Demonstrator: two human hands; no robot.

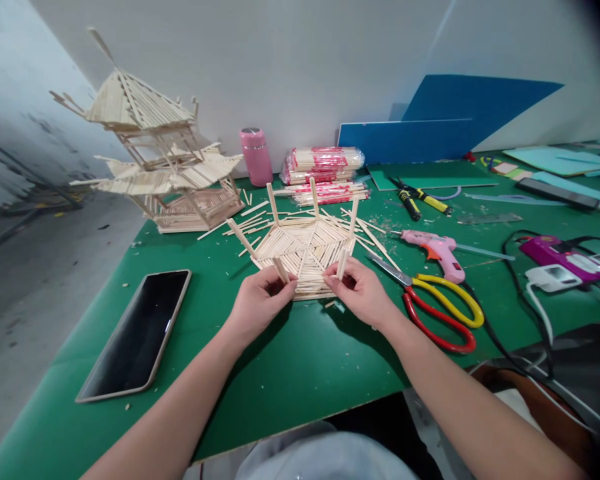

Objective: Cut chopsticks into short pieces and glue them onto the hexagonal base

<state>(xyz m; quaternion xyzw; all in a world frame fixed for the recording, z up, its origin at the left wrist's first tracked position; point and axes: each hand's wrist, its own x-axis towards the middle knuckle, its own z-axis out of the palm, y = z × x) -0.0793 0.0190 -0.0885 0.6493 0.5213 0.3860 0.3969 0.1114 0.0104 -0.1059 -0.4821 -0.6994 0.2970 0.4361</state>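
A six-sided base of pale wooden sticks (307, 250) lies on the green table, with upright stick posts standing at its corners. My left hand (264, 293) is closed at its near left corner, thumb and fingers pinched beside the near left post (281, 269). At the near right corner, my right hand (357, 288) pinches in the same way by the near right post (342, 263). Both sets of fingertips meet the base's front edge. Whether a thin loose stick runs between them, I cannot tell. Loose sticks (375, 233) lie around the base's far side.
A stick pagoda model (180, 177) stands back left, near a pink flask (256, 157) and bagged sticks (325, 163). Right are scissors (443, 313), a pink glue gun (435, 252), pliers (420, 199) and a purple power strip (565, 259) with cables. A phone (137, 333) lies left.
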